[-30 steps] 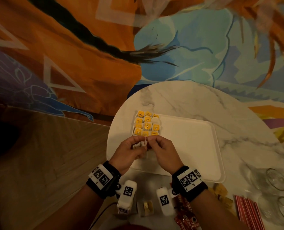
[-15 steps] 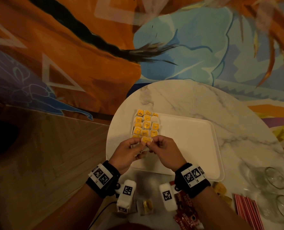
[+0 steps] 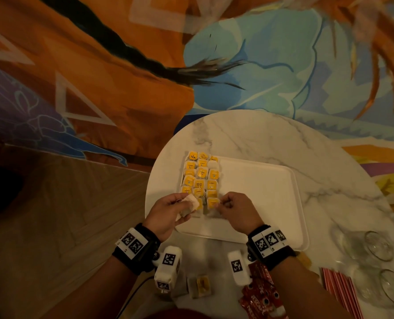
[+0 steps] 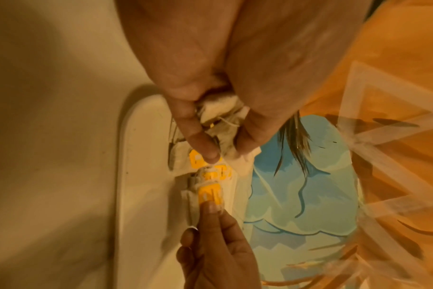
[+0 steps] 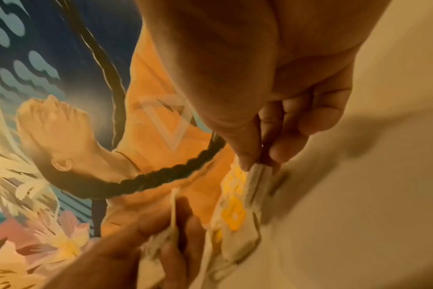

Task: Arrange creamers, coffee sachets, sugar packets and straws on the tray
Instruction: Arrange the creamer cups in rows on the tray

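Note:
A white tray (image 3: 260, 203) lies on the round marble table (image 3: 249, 139). Rows of yellow-labelled sachets (image 3: 201, 176) fill the tray's left end. My left hand (image 3: 183, 204) holds a small bunch of white sachets (image 3: 190, 202) just over the tray's near-left corner; in the left wrist view its thumb and fingers (image 4: 198, 136) curl round the bunch of white sachets (image 4: 220, 113). My right hand (image 3: 222, 204) pinches a yellow-labelled sachet (image 3: 213, 203) at the near end of the rows. In the right wrist view, the thumb and finger grip the edge of the yellow-labelled sachet (image 5: 256, 181).
Red coffee sachets (image 3: 260, 293) and red straws (image 3: 338, 288) lie on the table near my right forearm. Two upturned glasses (image 3: 375, 245) stand at the right. A loose sachet (image 3: 201, 284) lies between my wrists. The table edge runs close to my left hand.
My hands were together over the tray's near-left corner and have drawn apart. The right one now has a yellow-labelled sachet at the row's end; the left moved left with the white bunch.

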Motion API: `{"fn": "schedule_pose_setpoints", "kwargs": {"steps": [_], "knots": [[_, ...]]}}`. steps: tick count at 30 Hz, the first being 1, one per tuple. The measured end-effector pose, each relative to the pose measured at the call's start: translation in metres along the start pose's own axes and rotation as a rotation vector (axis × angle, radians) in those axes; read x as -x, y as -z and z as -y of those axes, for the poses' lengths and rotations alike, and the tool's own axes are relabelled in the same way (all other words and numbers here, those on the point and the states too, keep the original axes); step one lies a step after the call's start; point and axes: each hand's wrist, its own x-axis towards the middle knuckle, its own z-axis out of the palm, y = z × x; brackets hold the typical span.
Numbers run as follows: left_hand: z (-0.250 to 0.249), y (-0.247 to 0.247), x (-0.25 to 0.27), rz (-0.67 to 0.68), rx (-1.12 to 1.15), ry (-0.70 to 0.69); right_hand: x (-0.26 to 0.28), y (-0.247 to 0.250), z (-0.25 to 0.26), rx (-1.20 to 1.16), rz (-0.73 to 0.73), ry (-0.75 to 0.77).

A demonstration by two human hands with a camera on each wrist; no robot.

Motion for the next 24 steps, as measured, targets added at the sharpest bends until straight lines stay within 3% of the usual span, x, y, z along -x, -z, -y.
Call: {"fn": "schedule_pose_setpoints", "kwargs": {"steps": [11, 15, 19, 24], "knots": [[0.001, -0.004, 0.0, -0.038, 0.097, 0.056, -0.003, -0.017, 0.004, 0.227, -0.052, -0.055], [0.001, -0.004, 0.0, -0.029, 0.102, 0.052, 0.006, -0.014, 0.019, 0.03, -0.104, 0.07], [0.001, -0.006, 0.003, 0.022, 0.053, 0.031, 0.019, -0.013, 0.038, -0.157, 0.04, 0.257], [0.001, -0.01, 0.004, 0.053, 0.056, 0.047, 0.019, -0.019, 0.034, -0.292, 0.106, 0.299]]}}
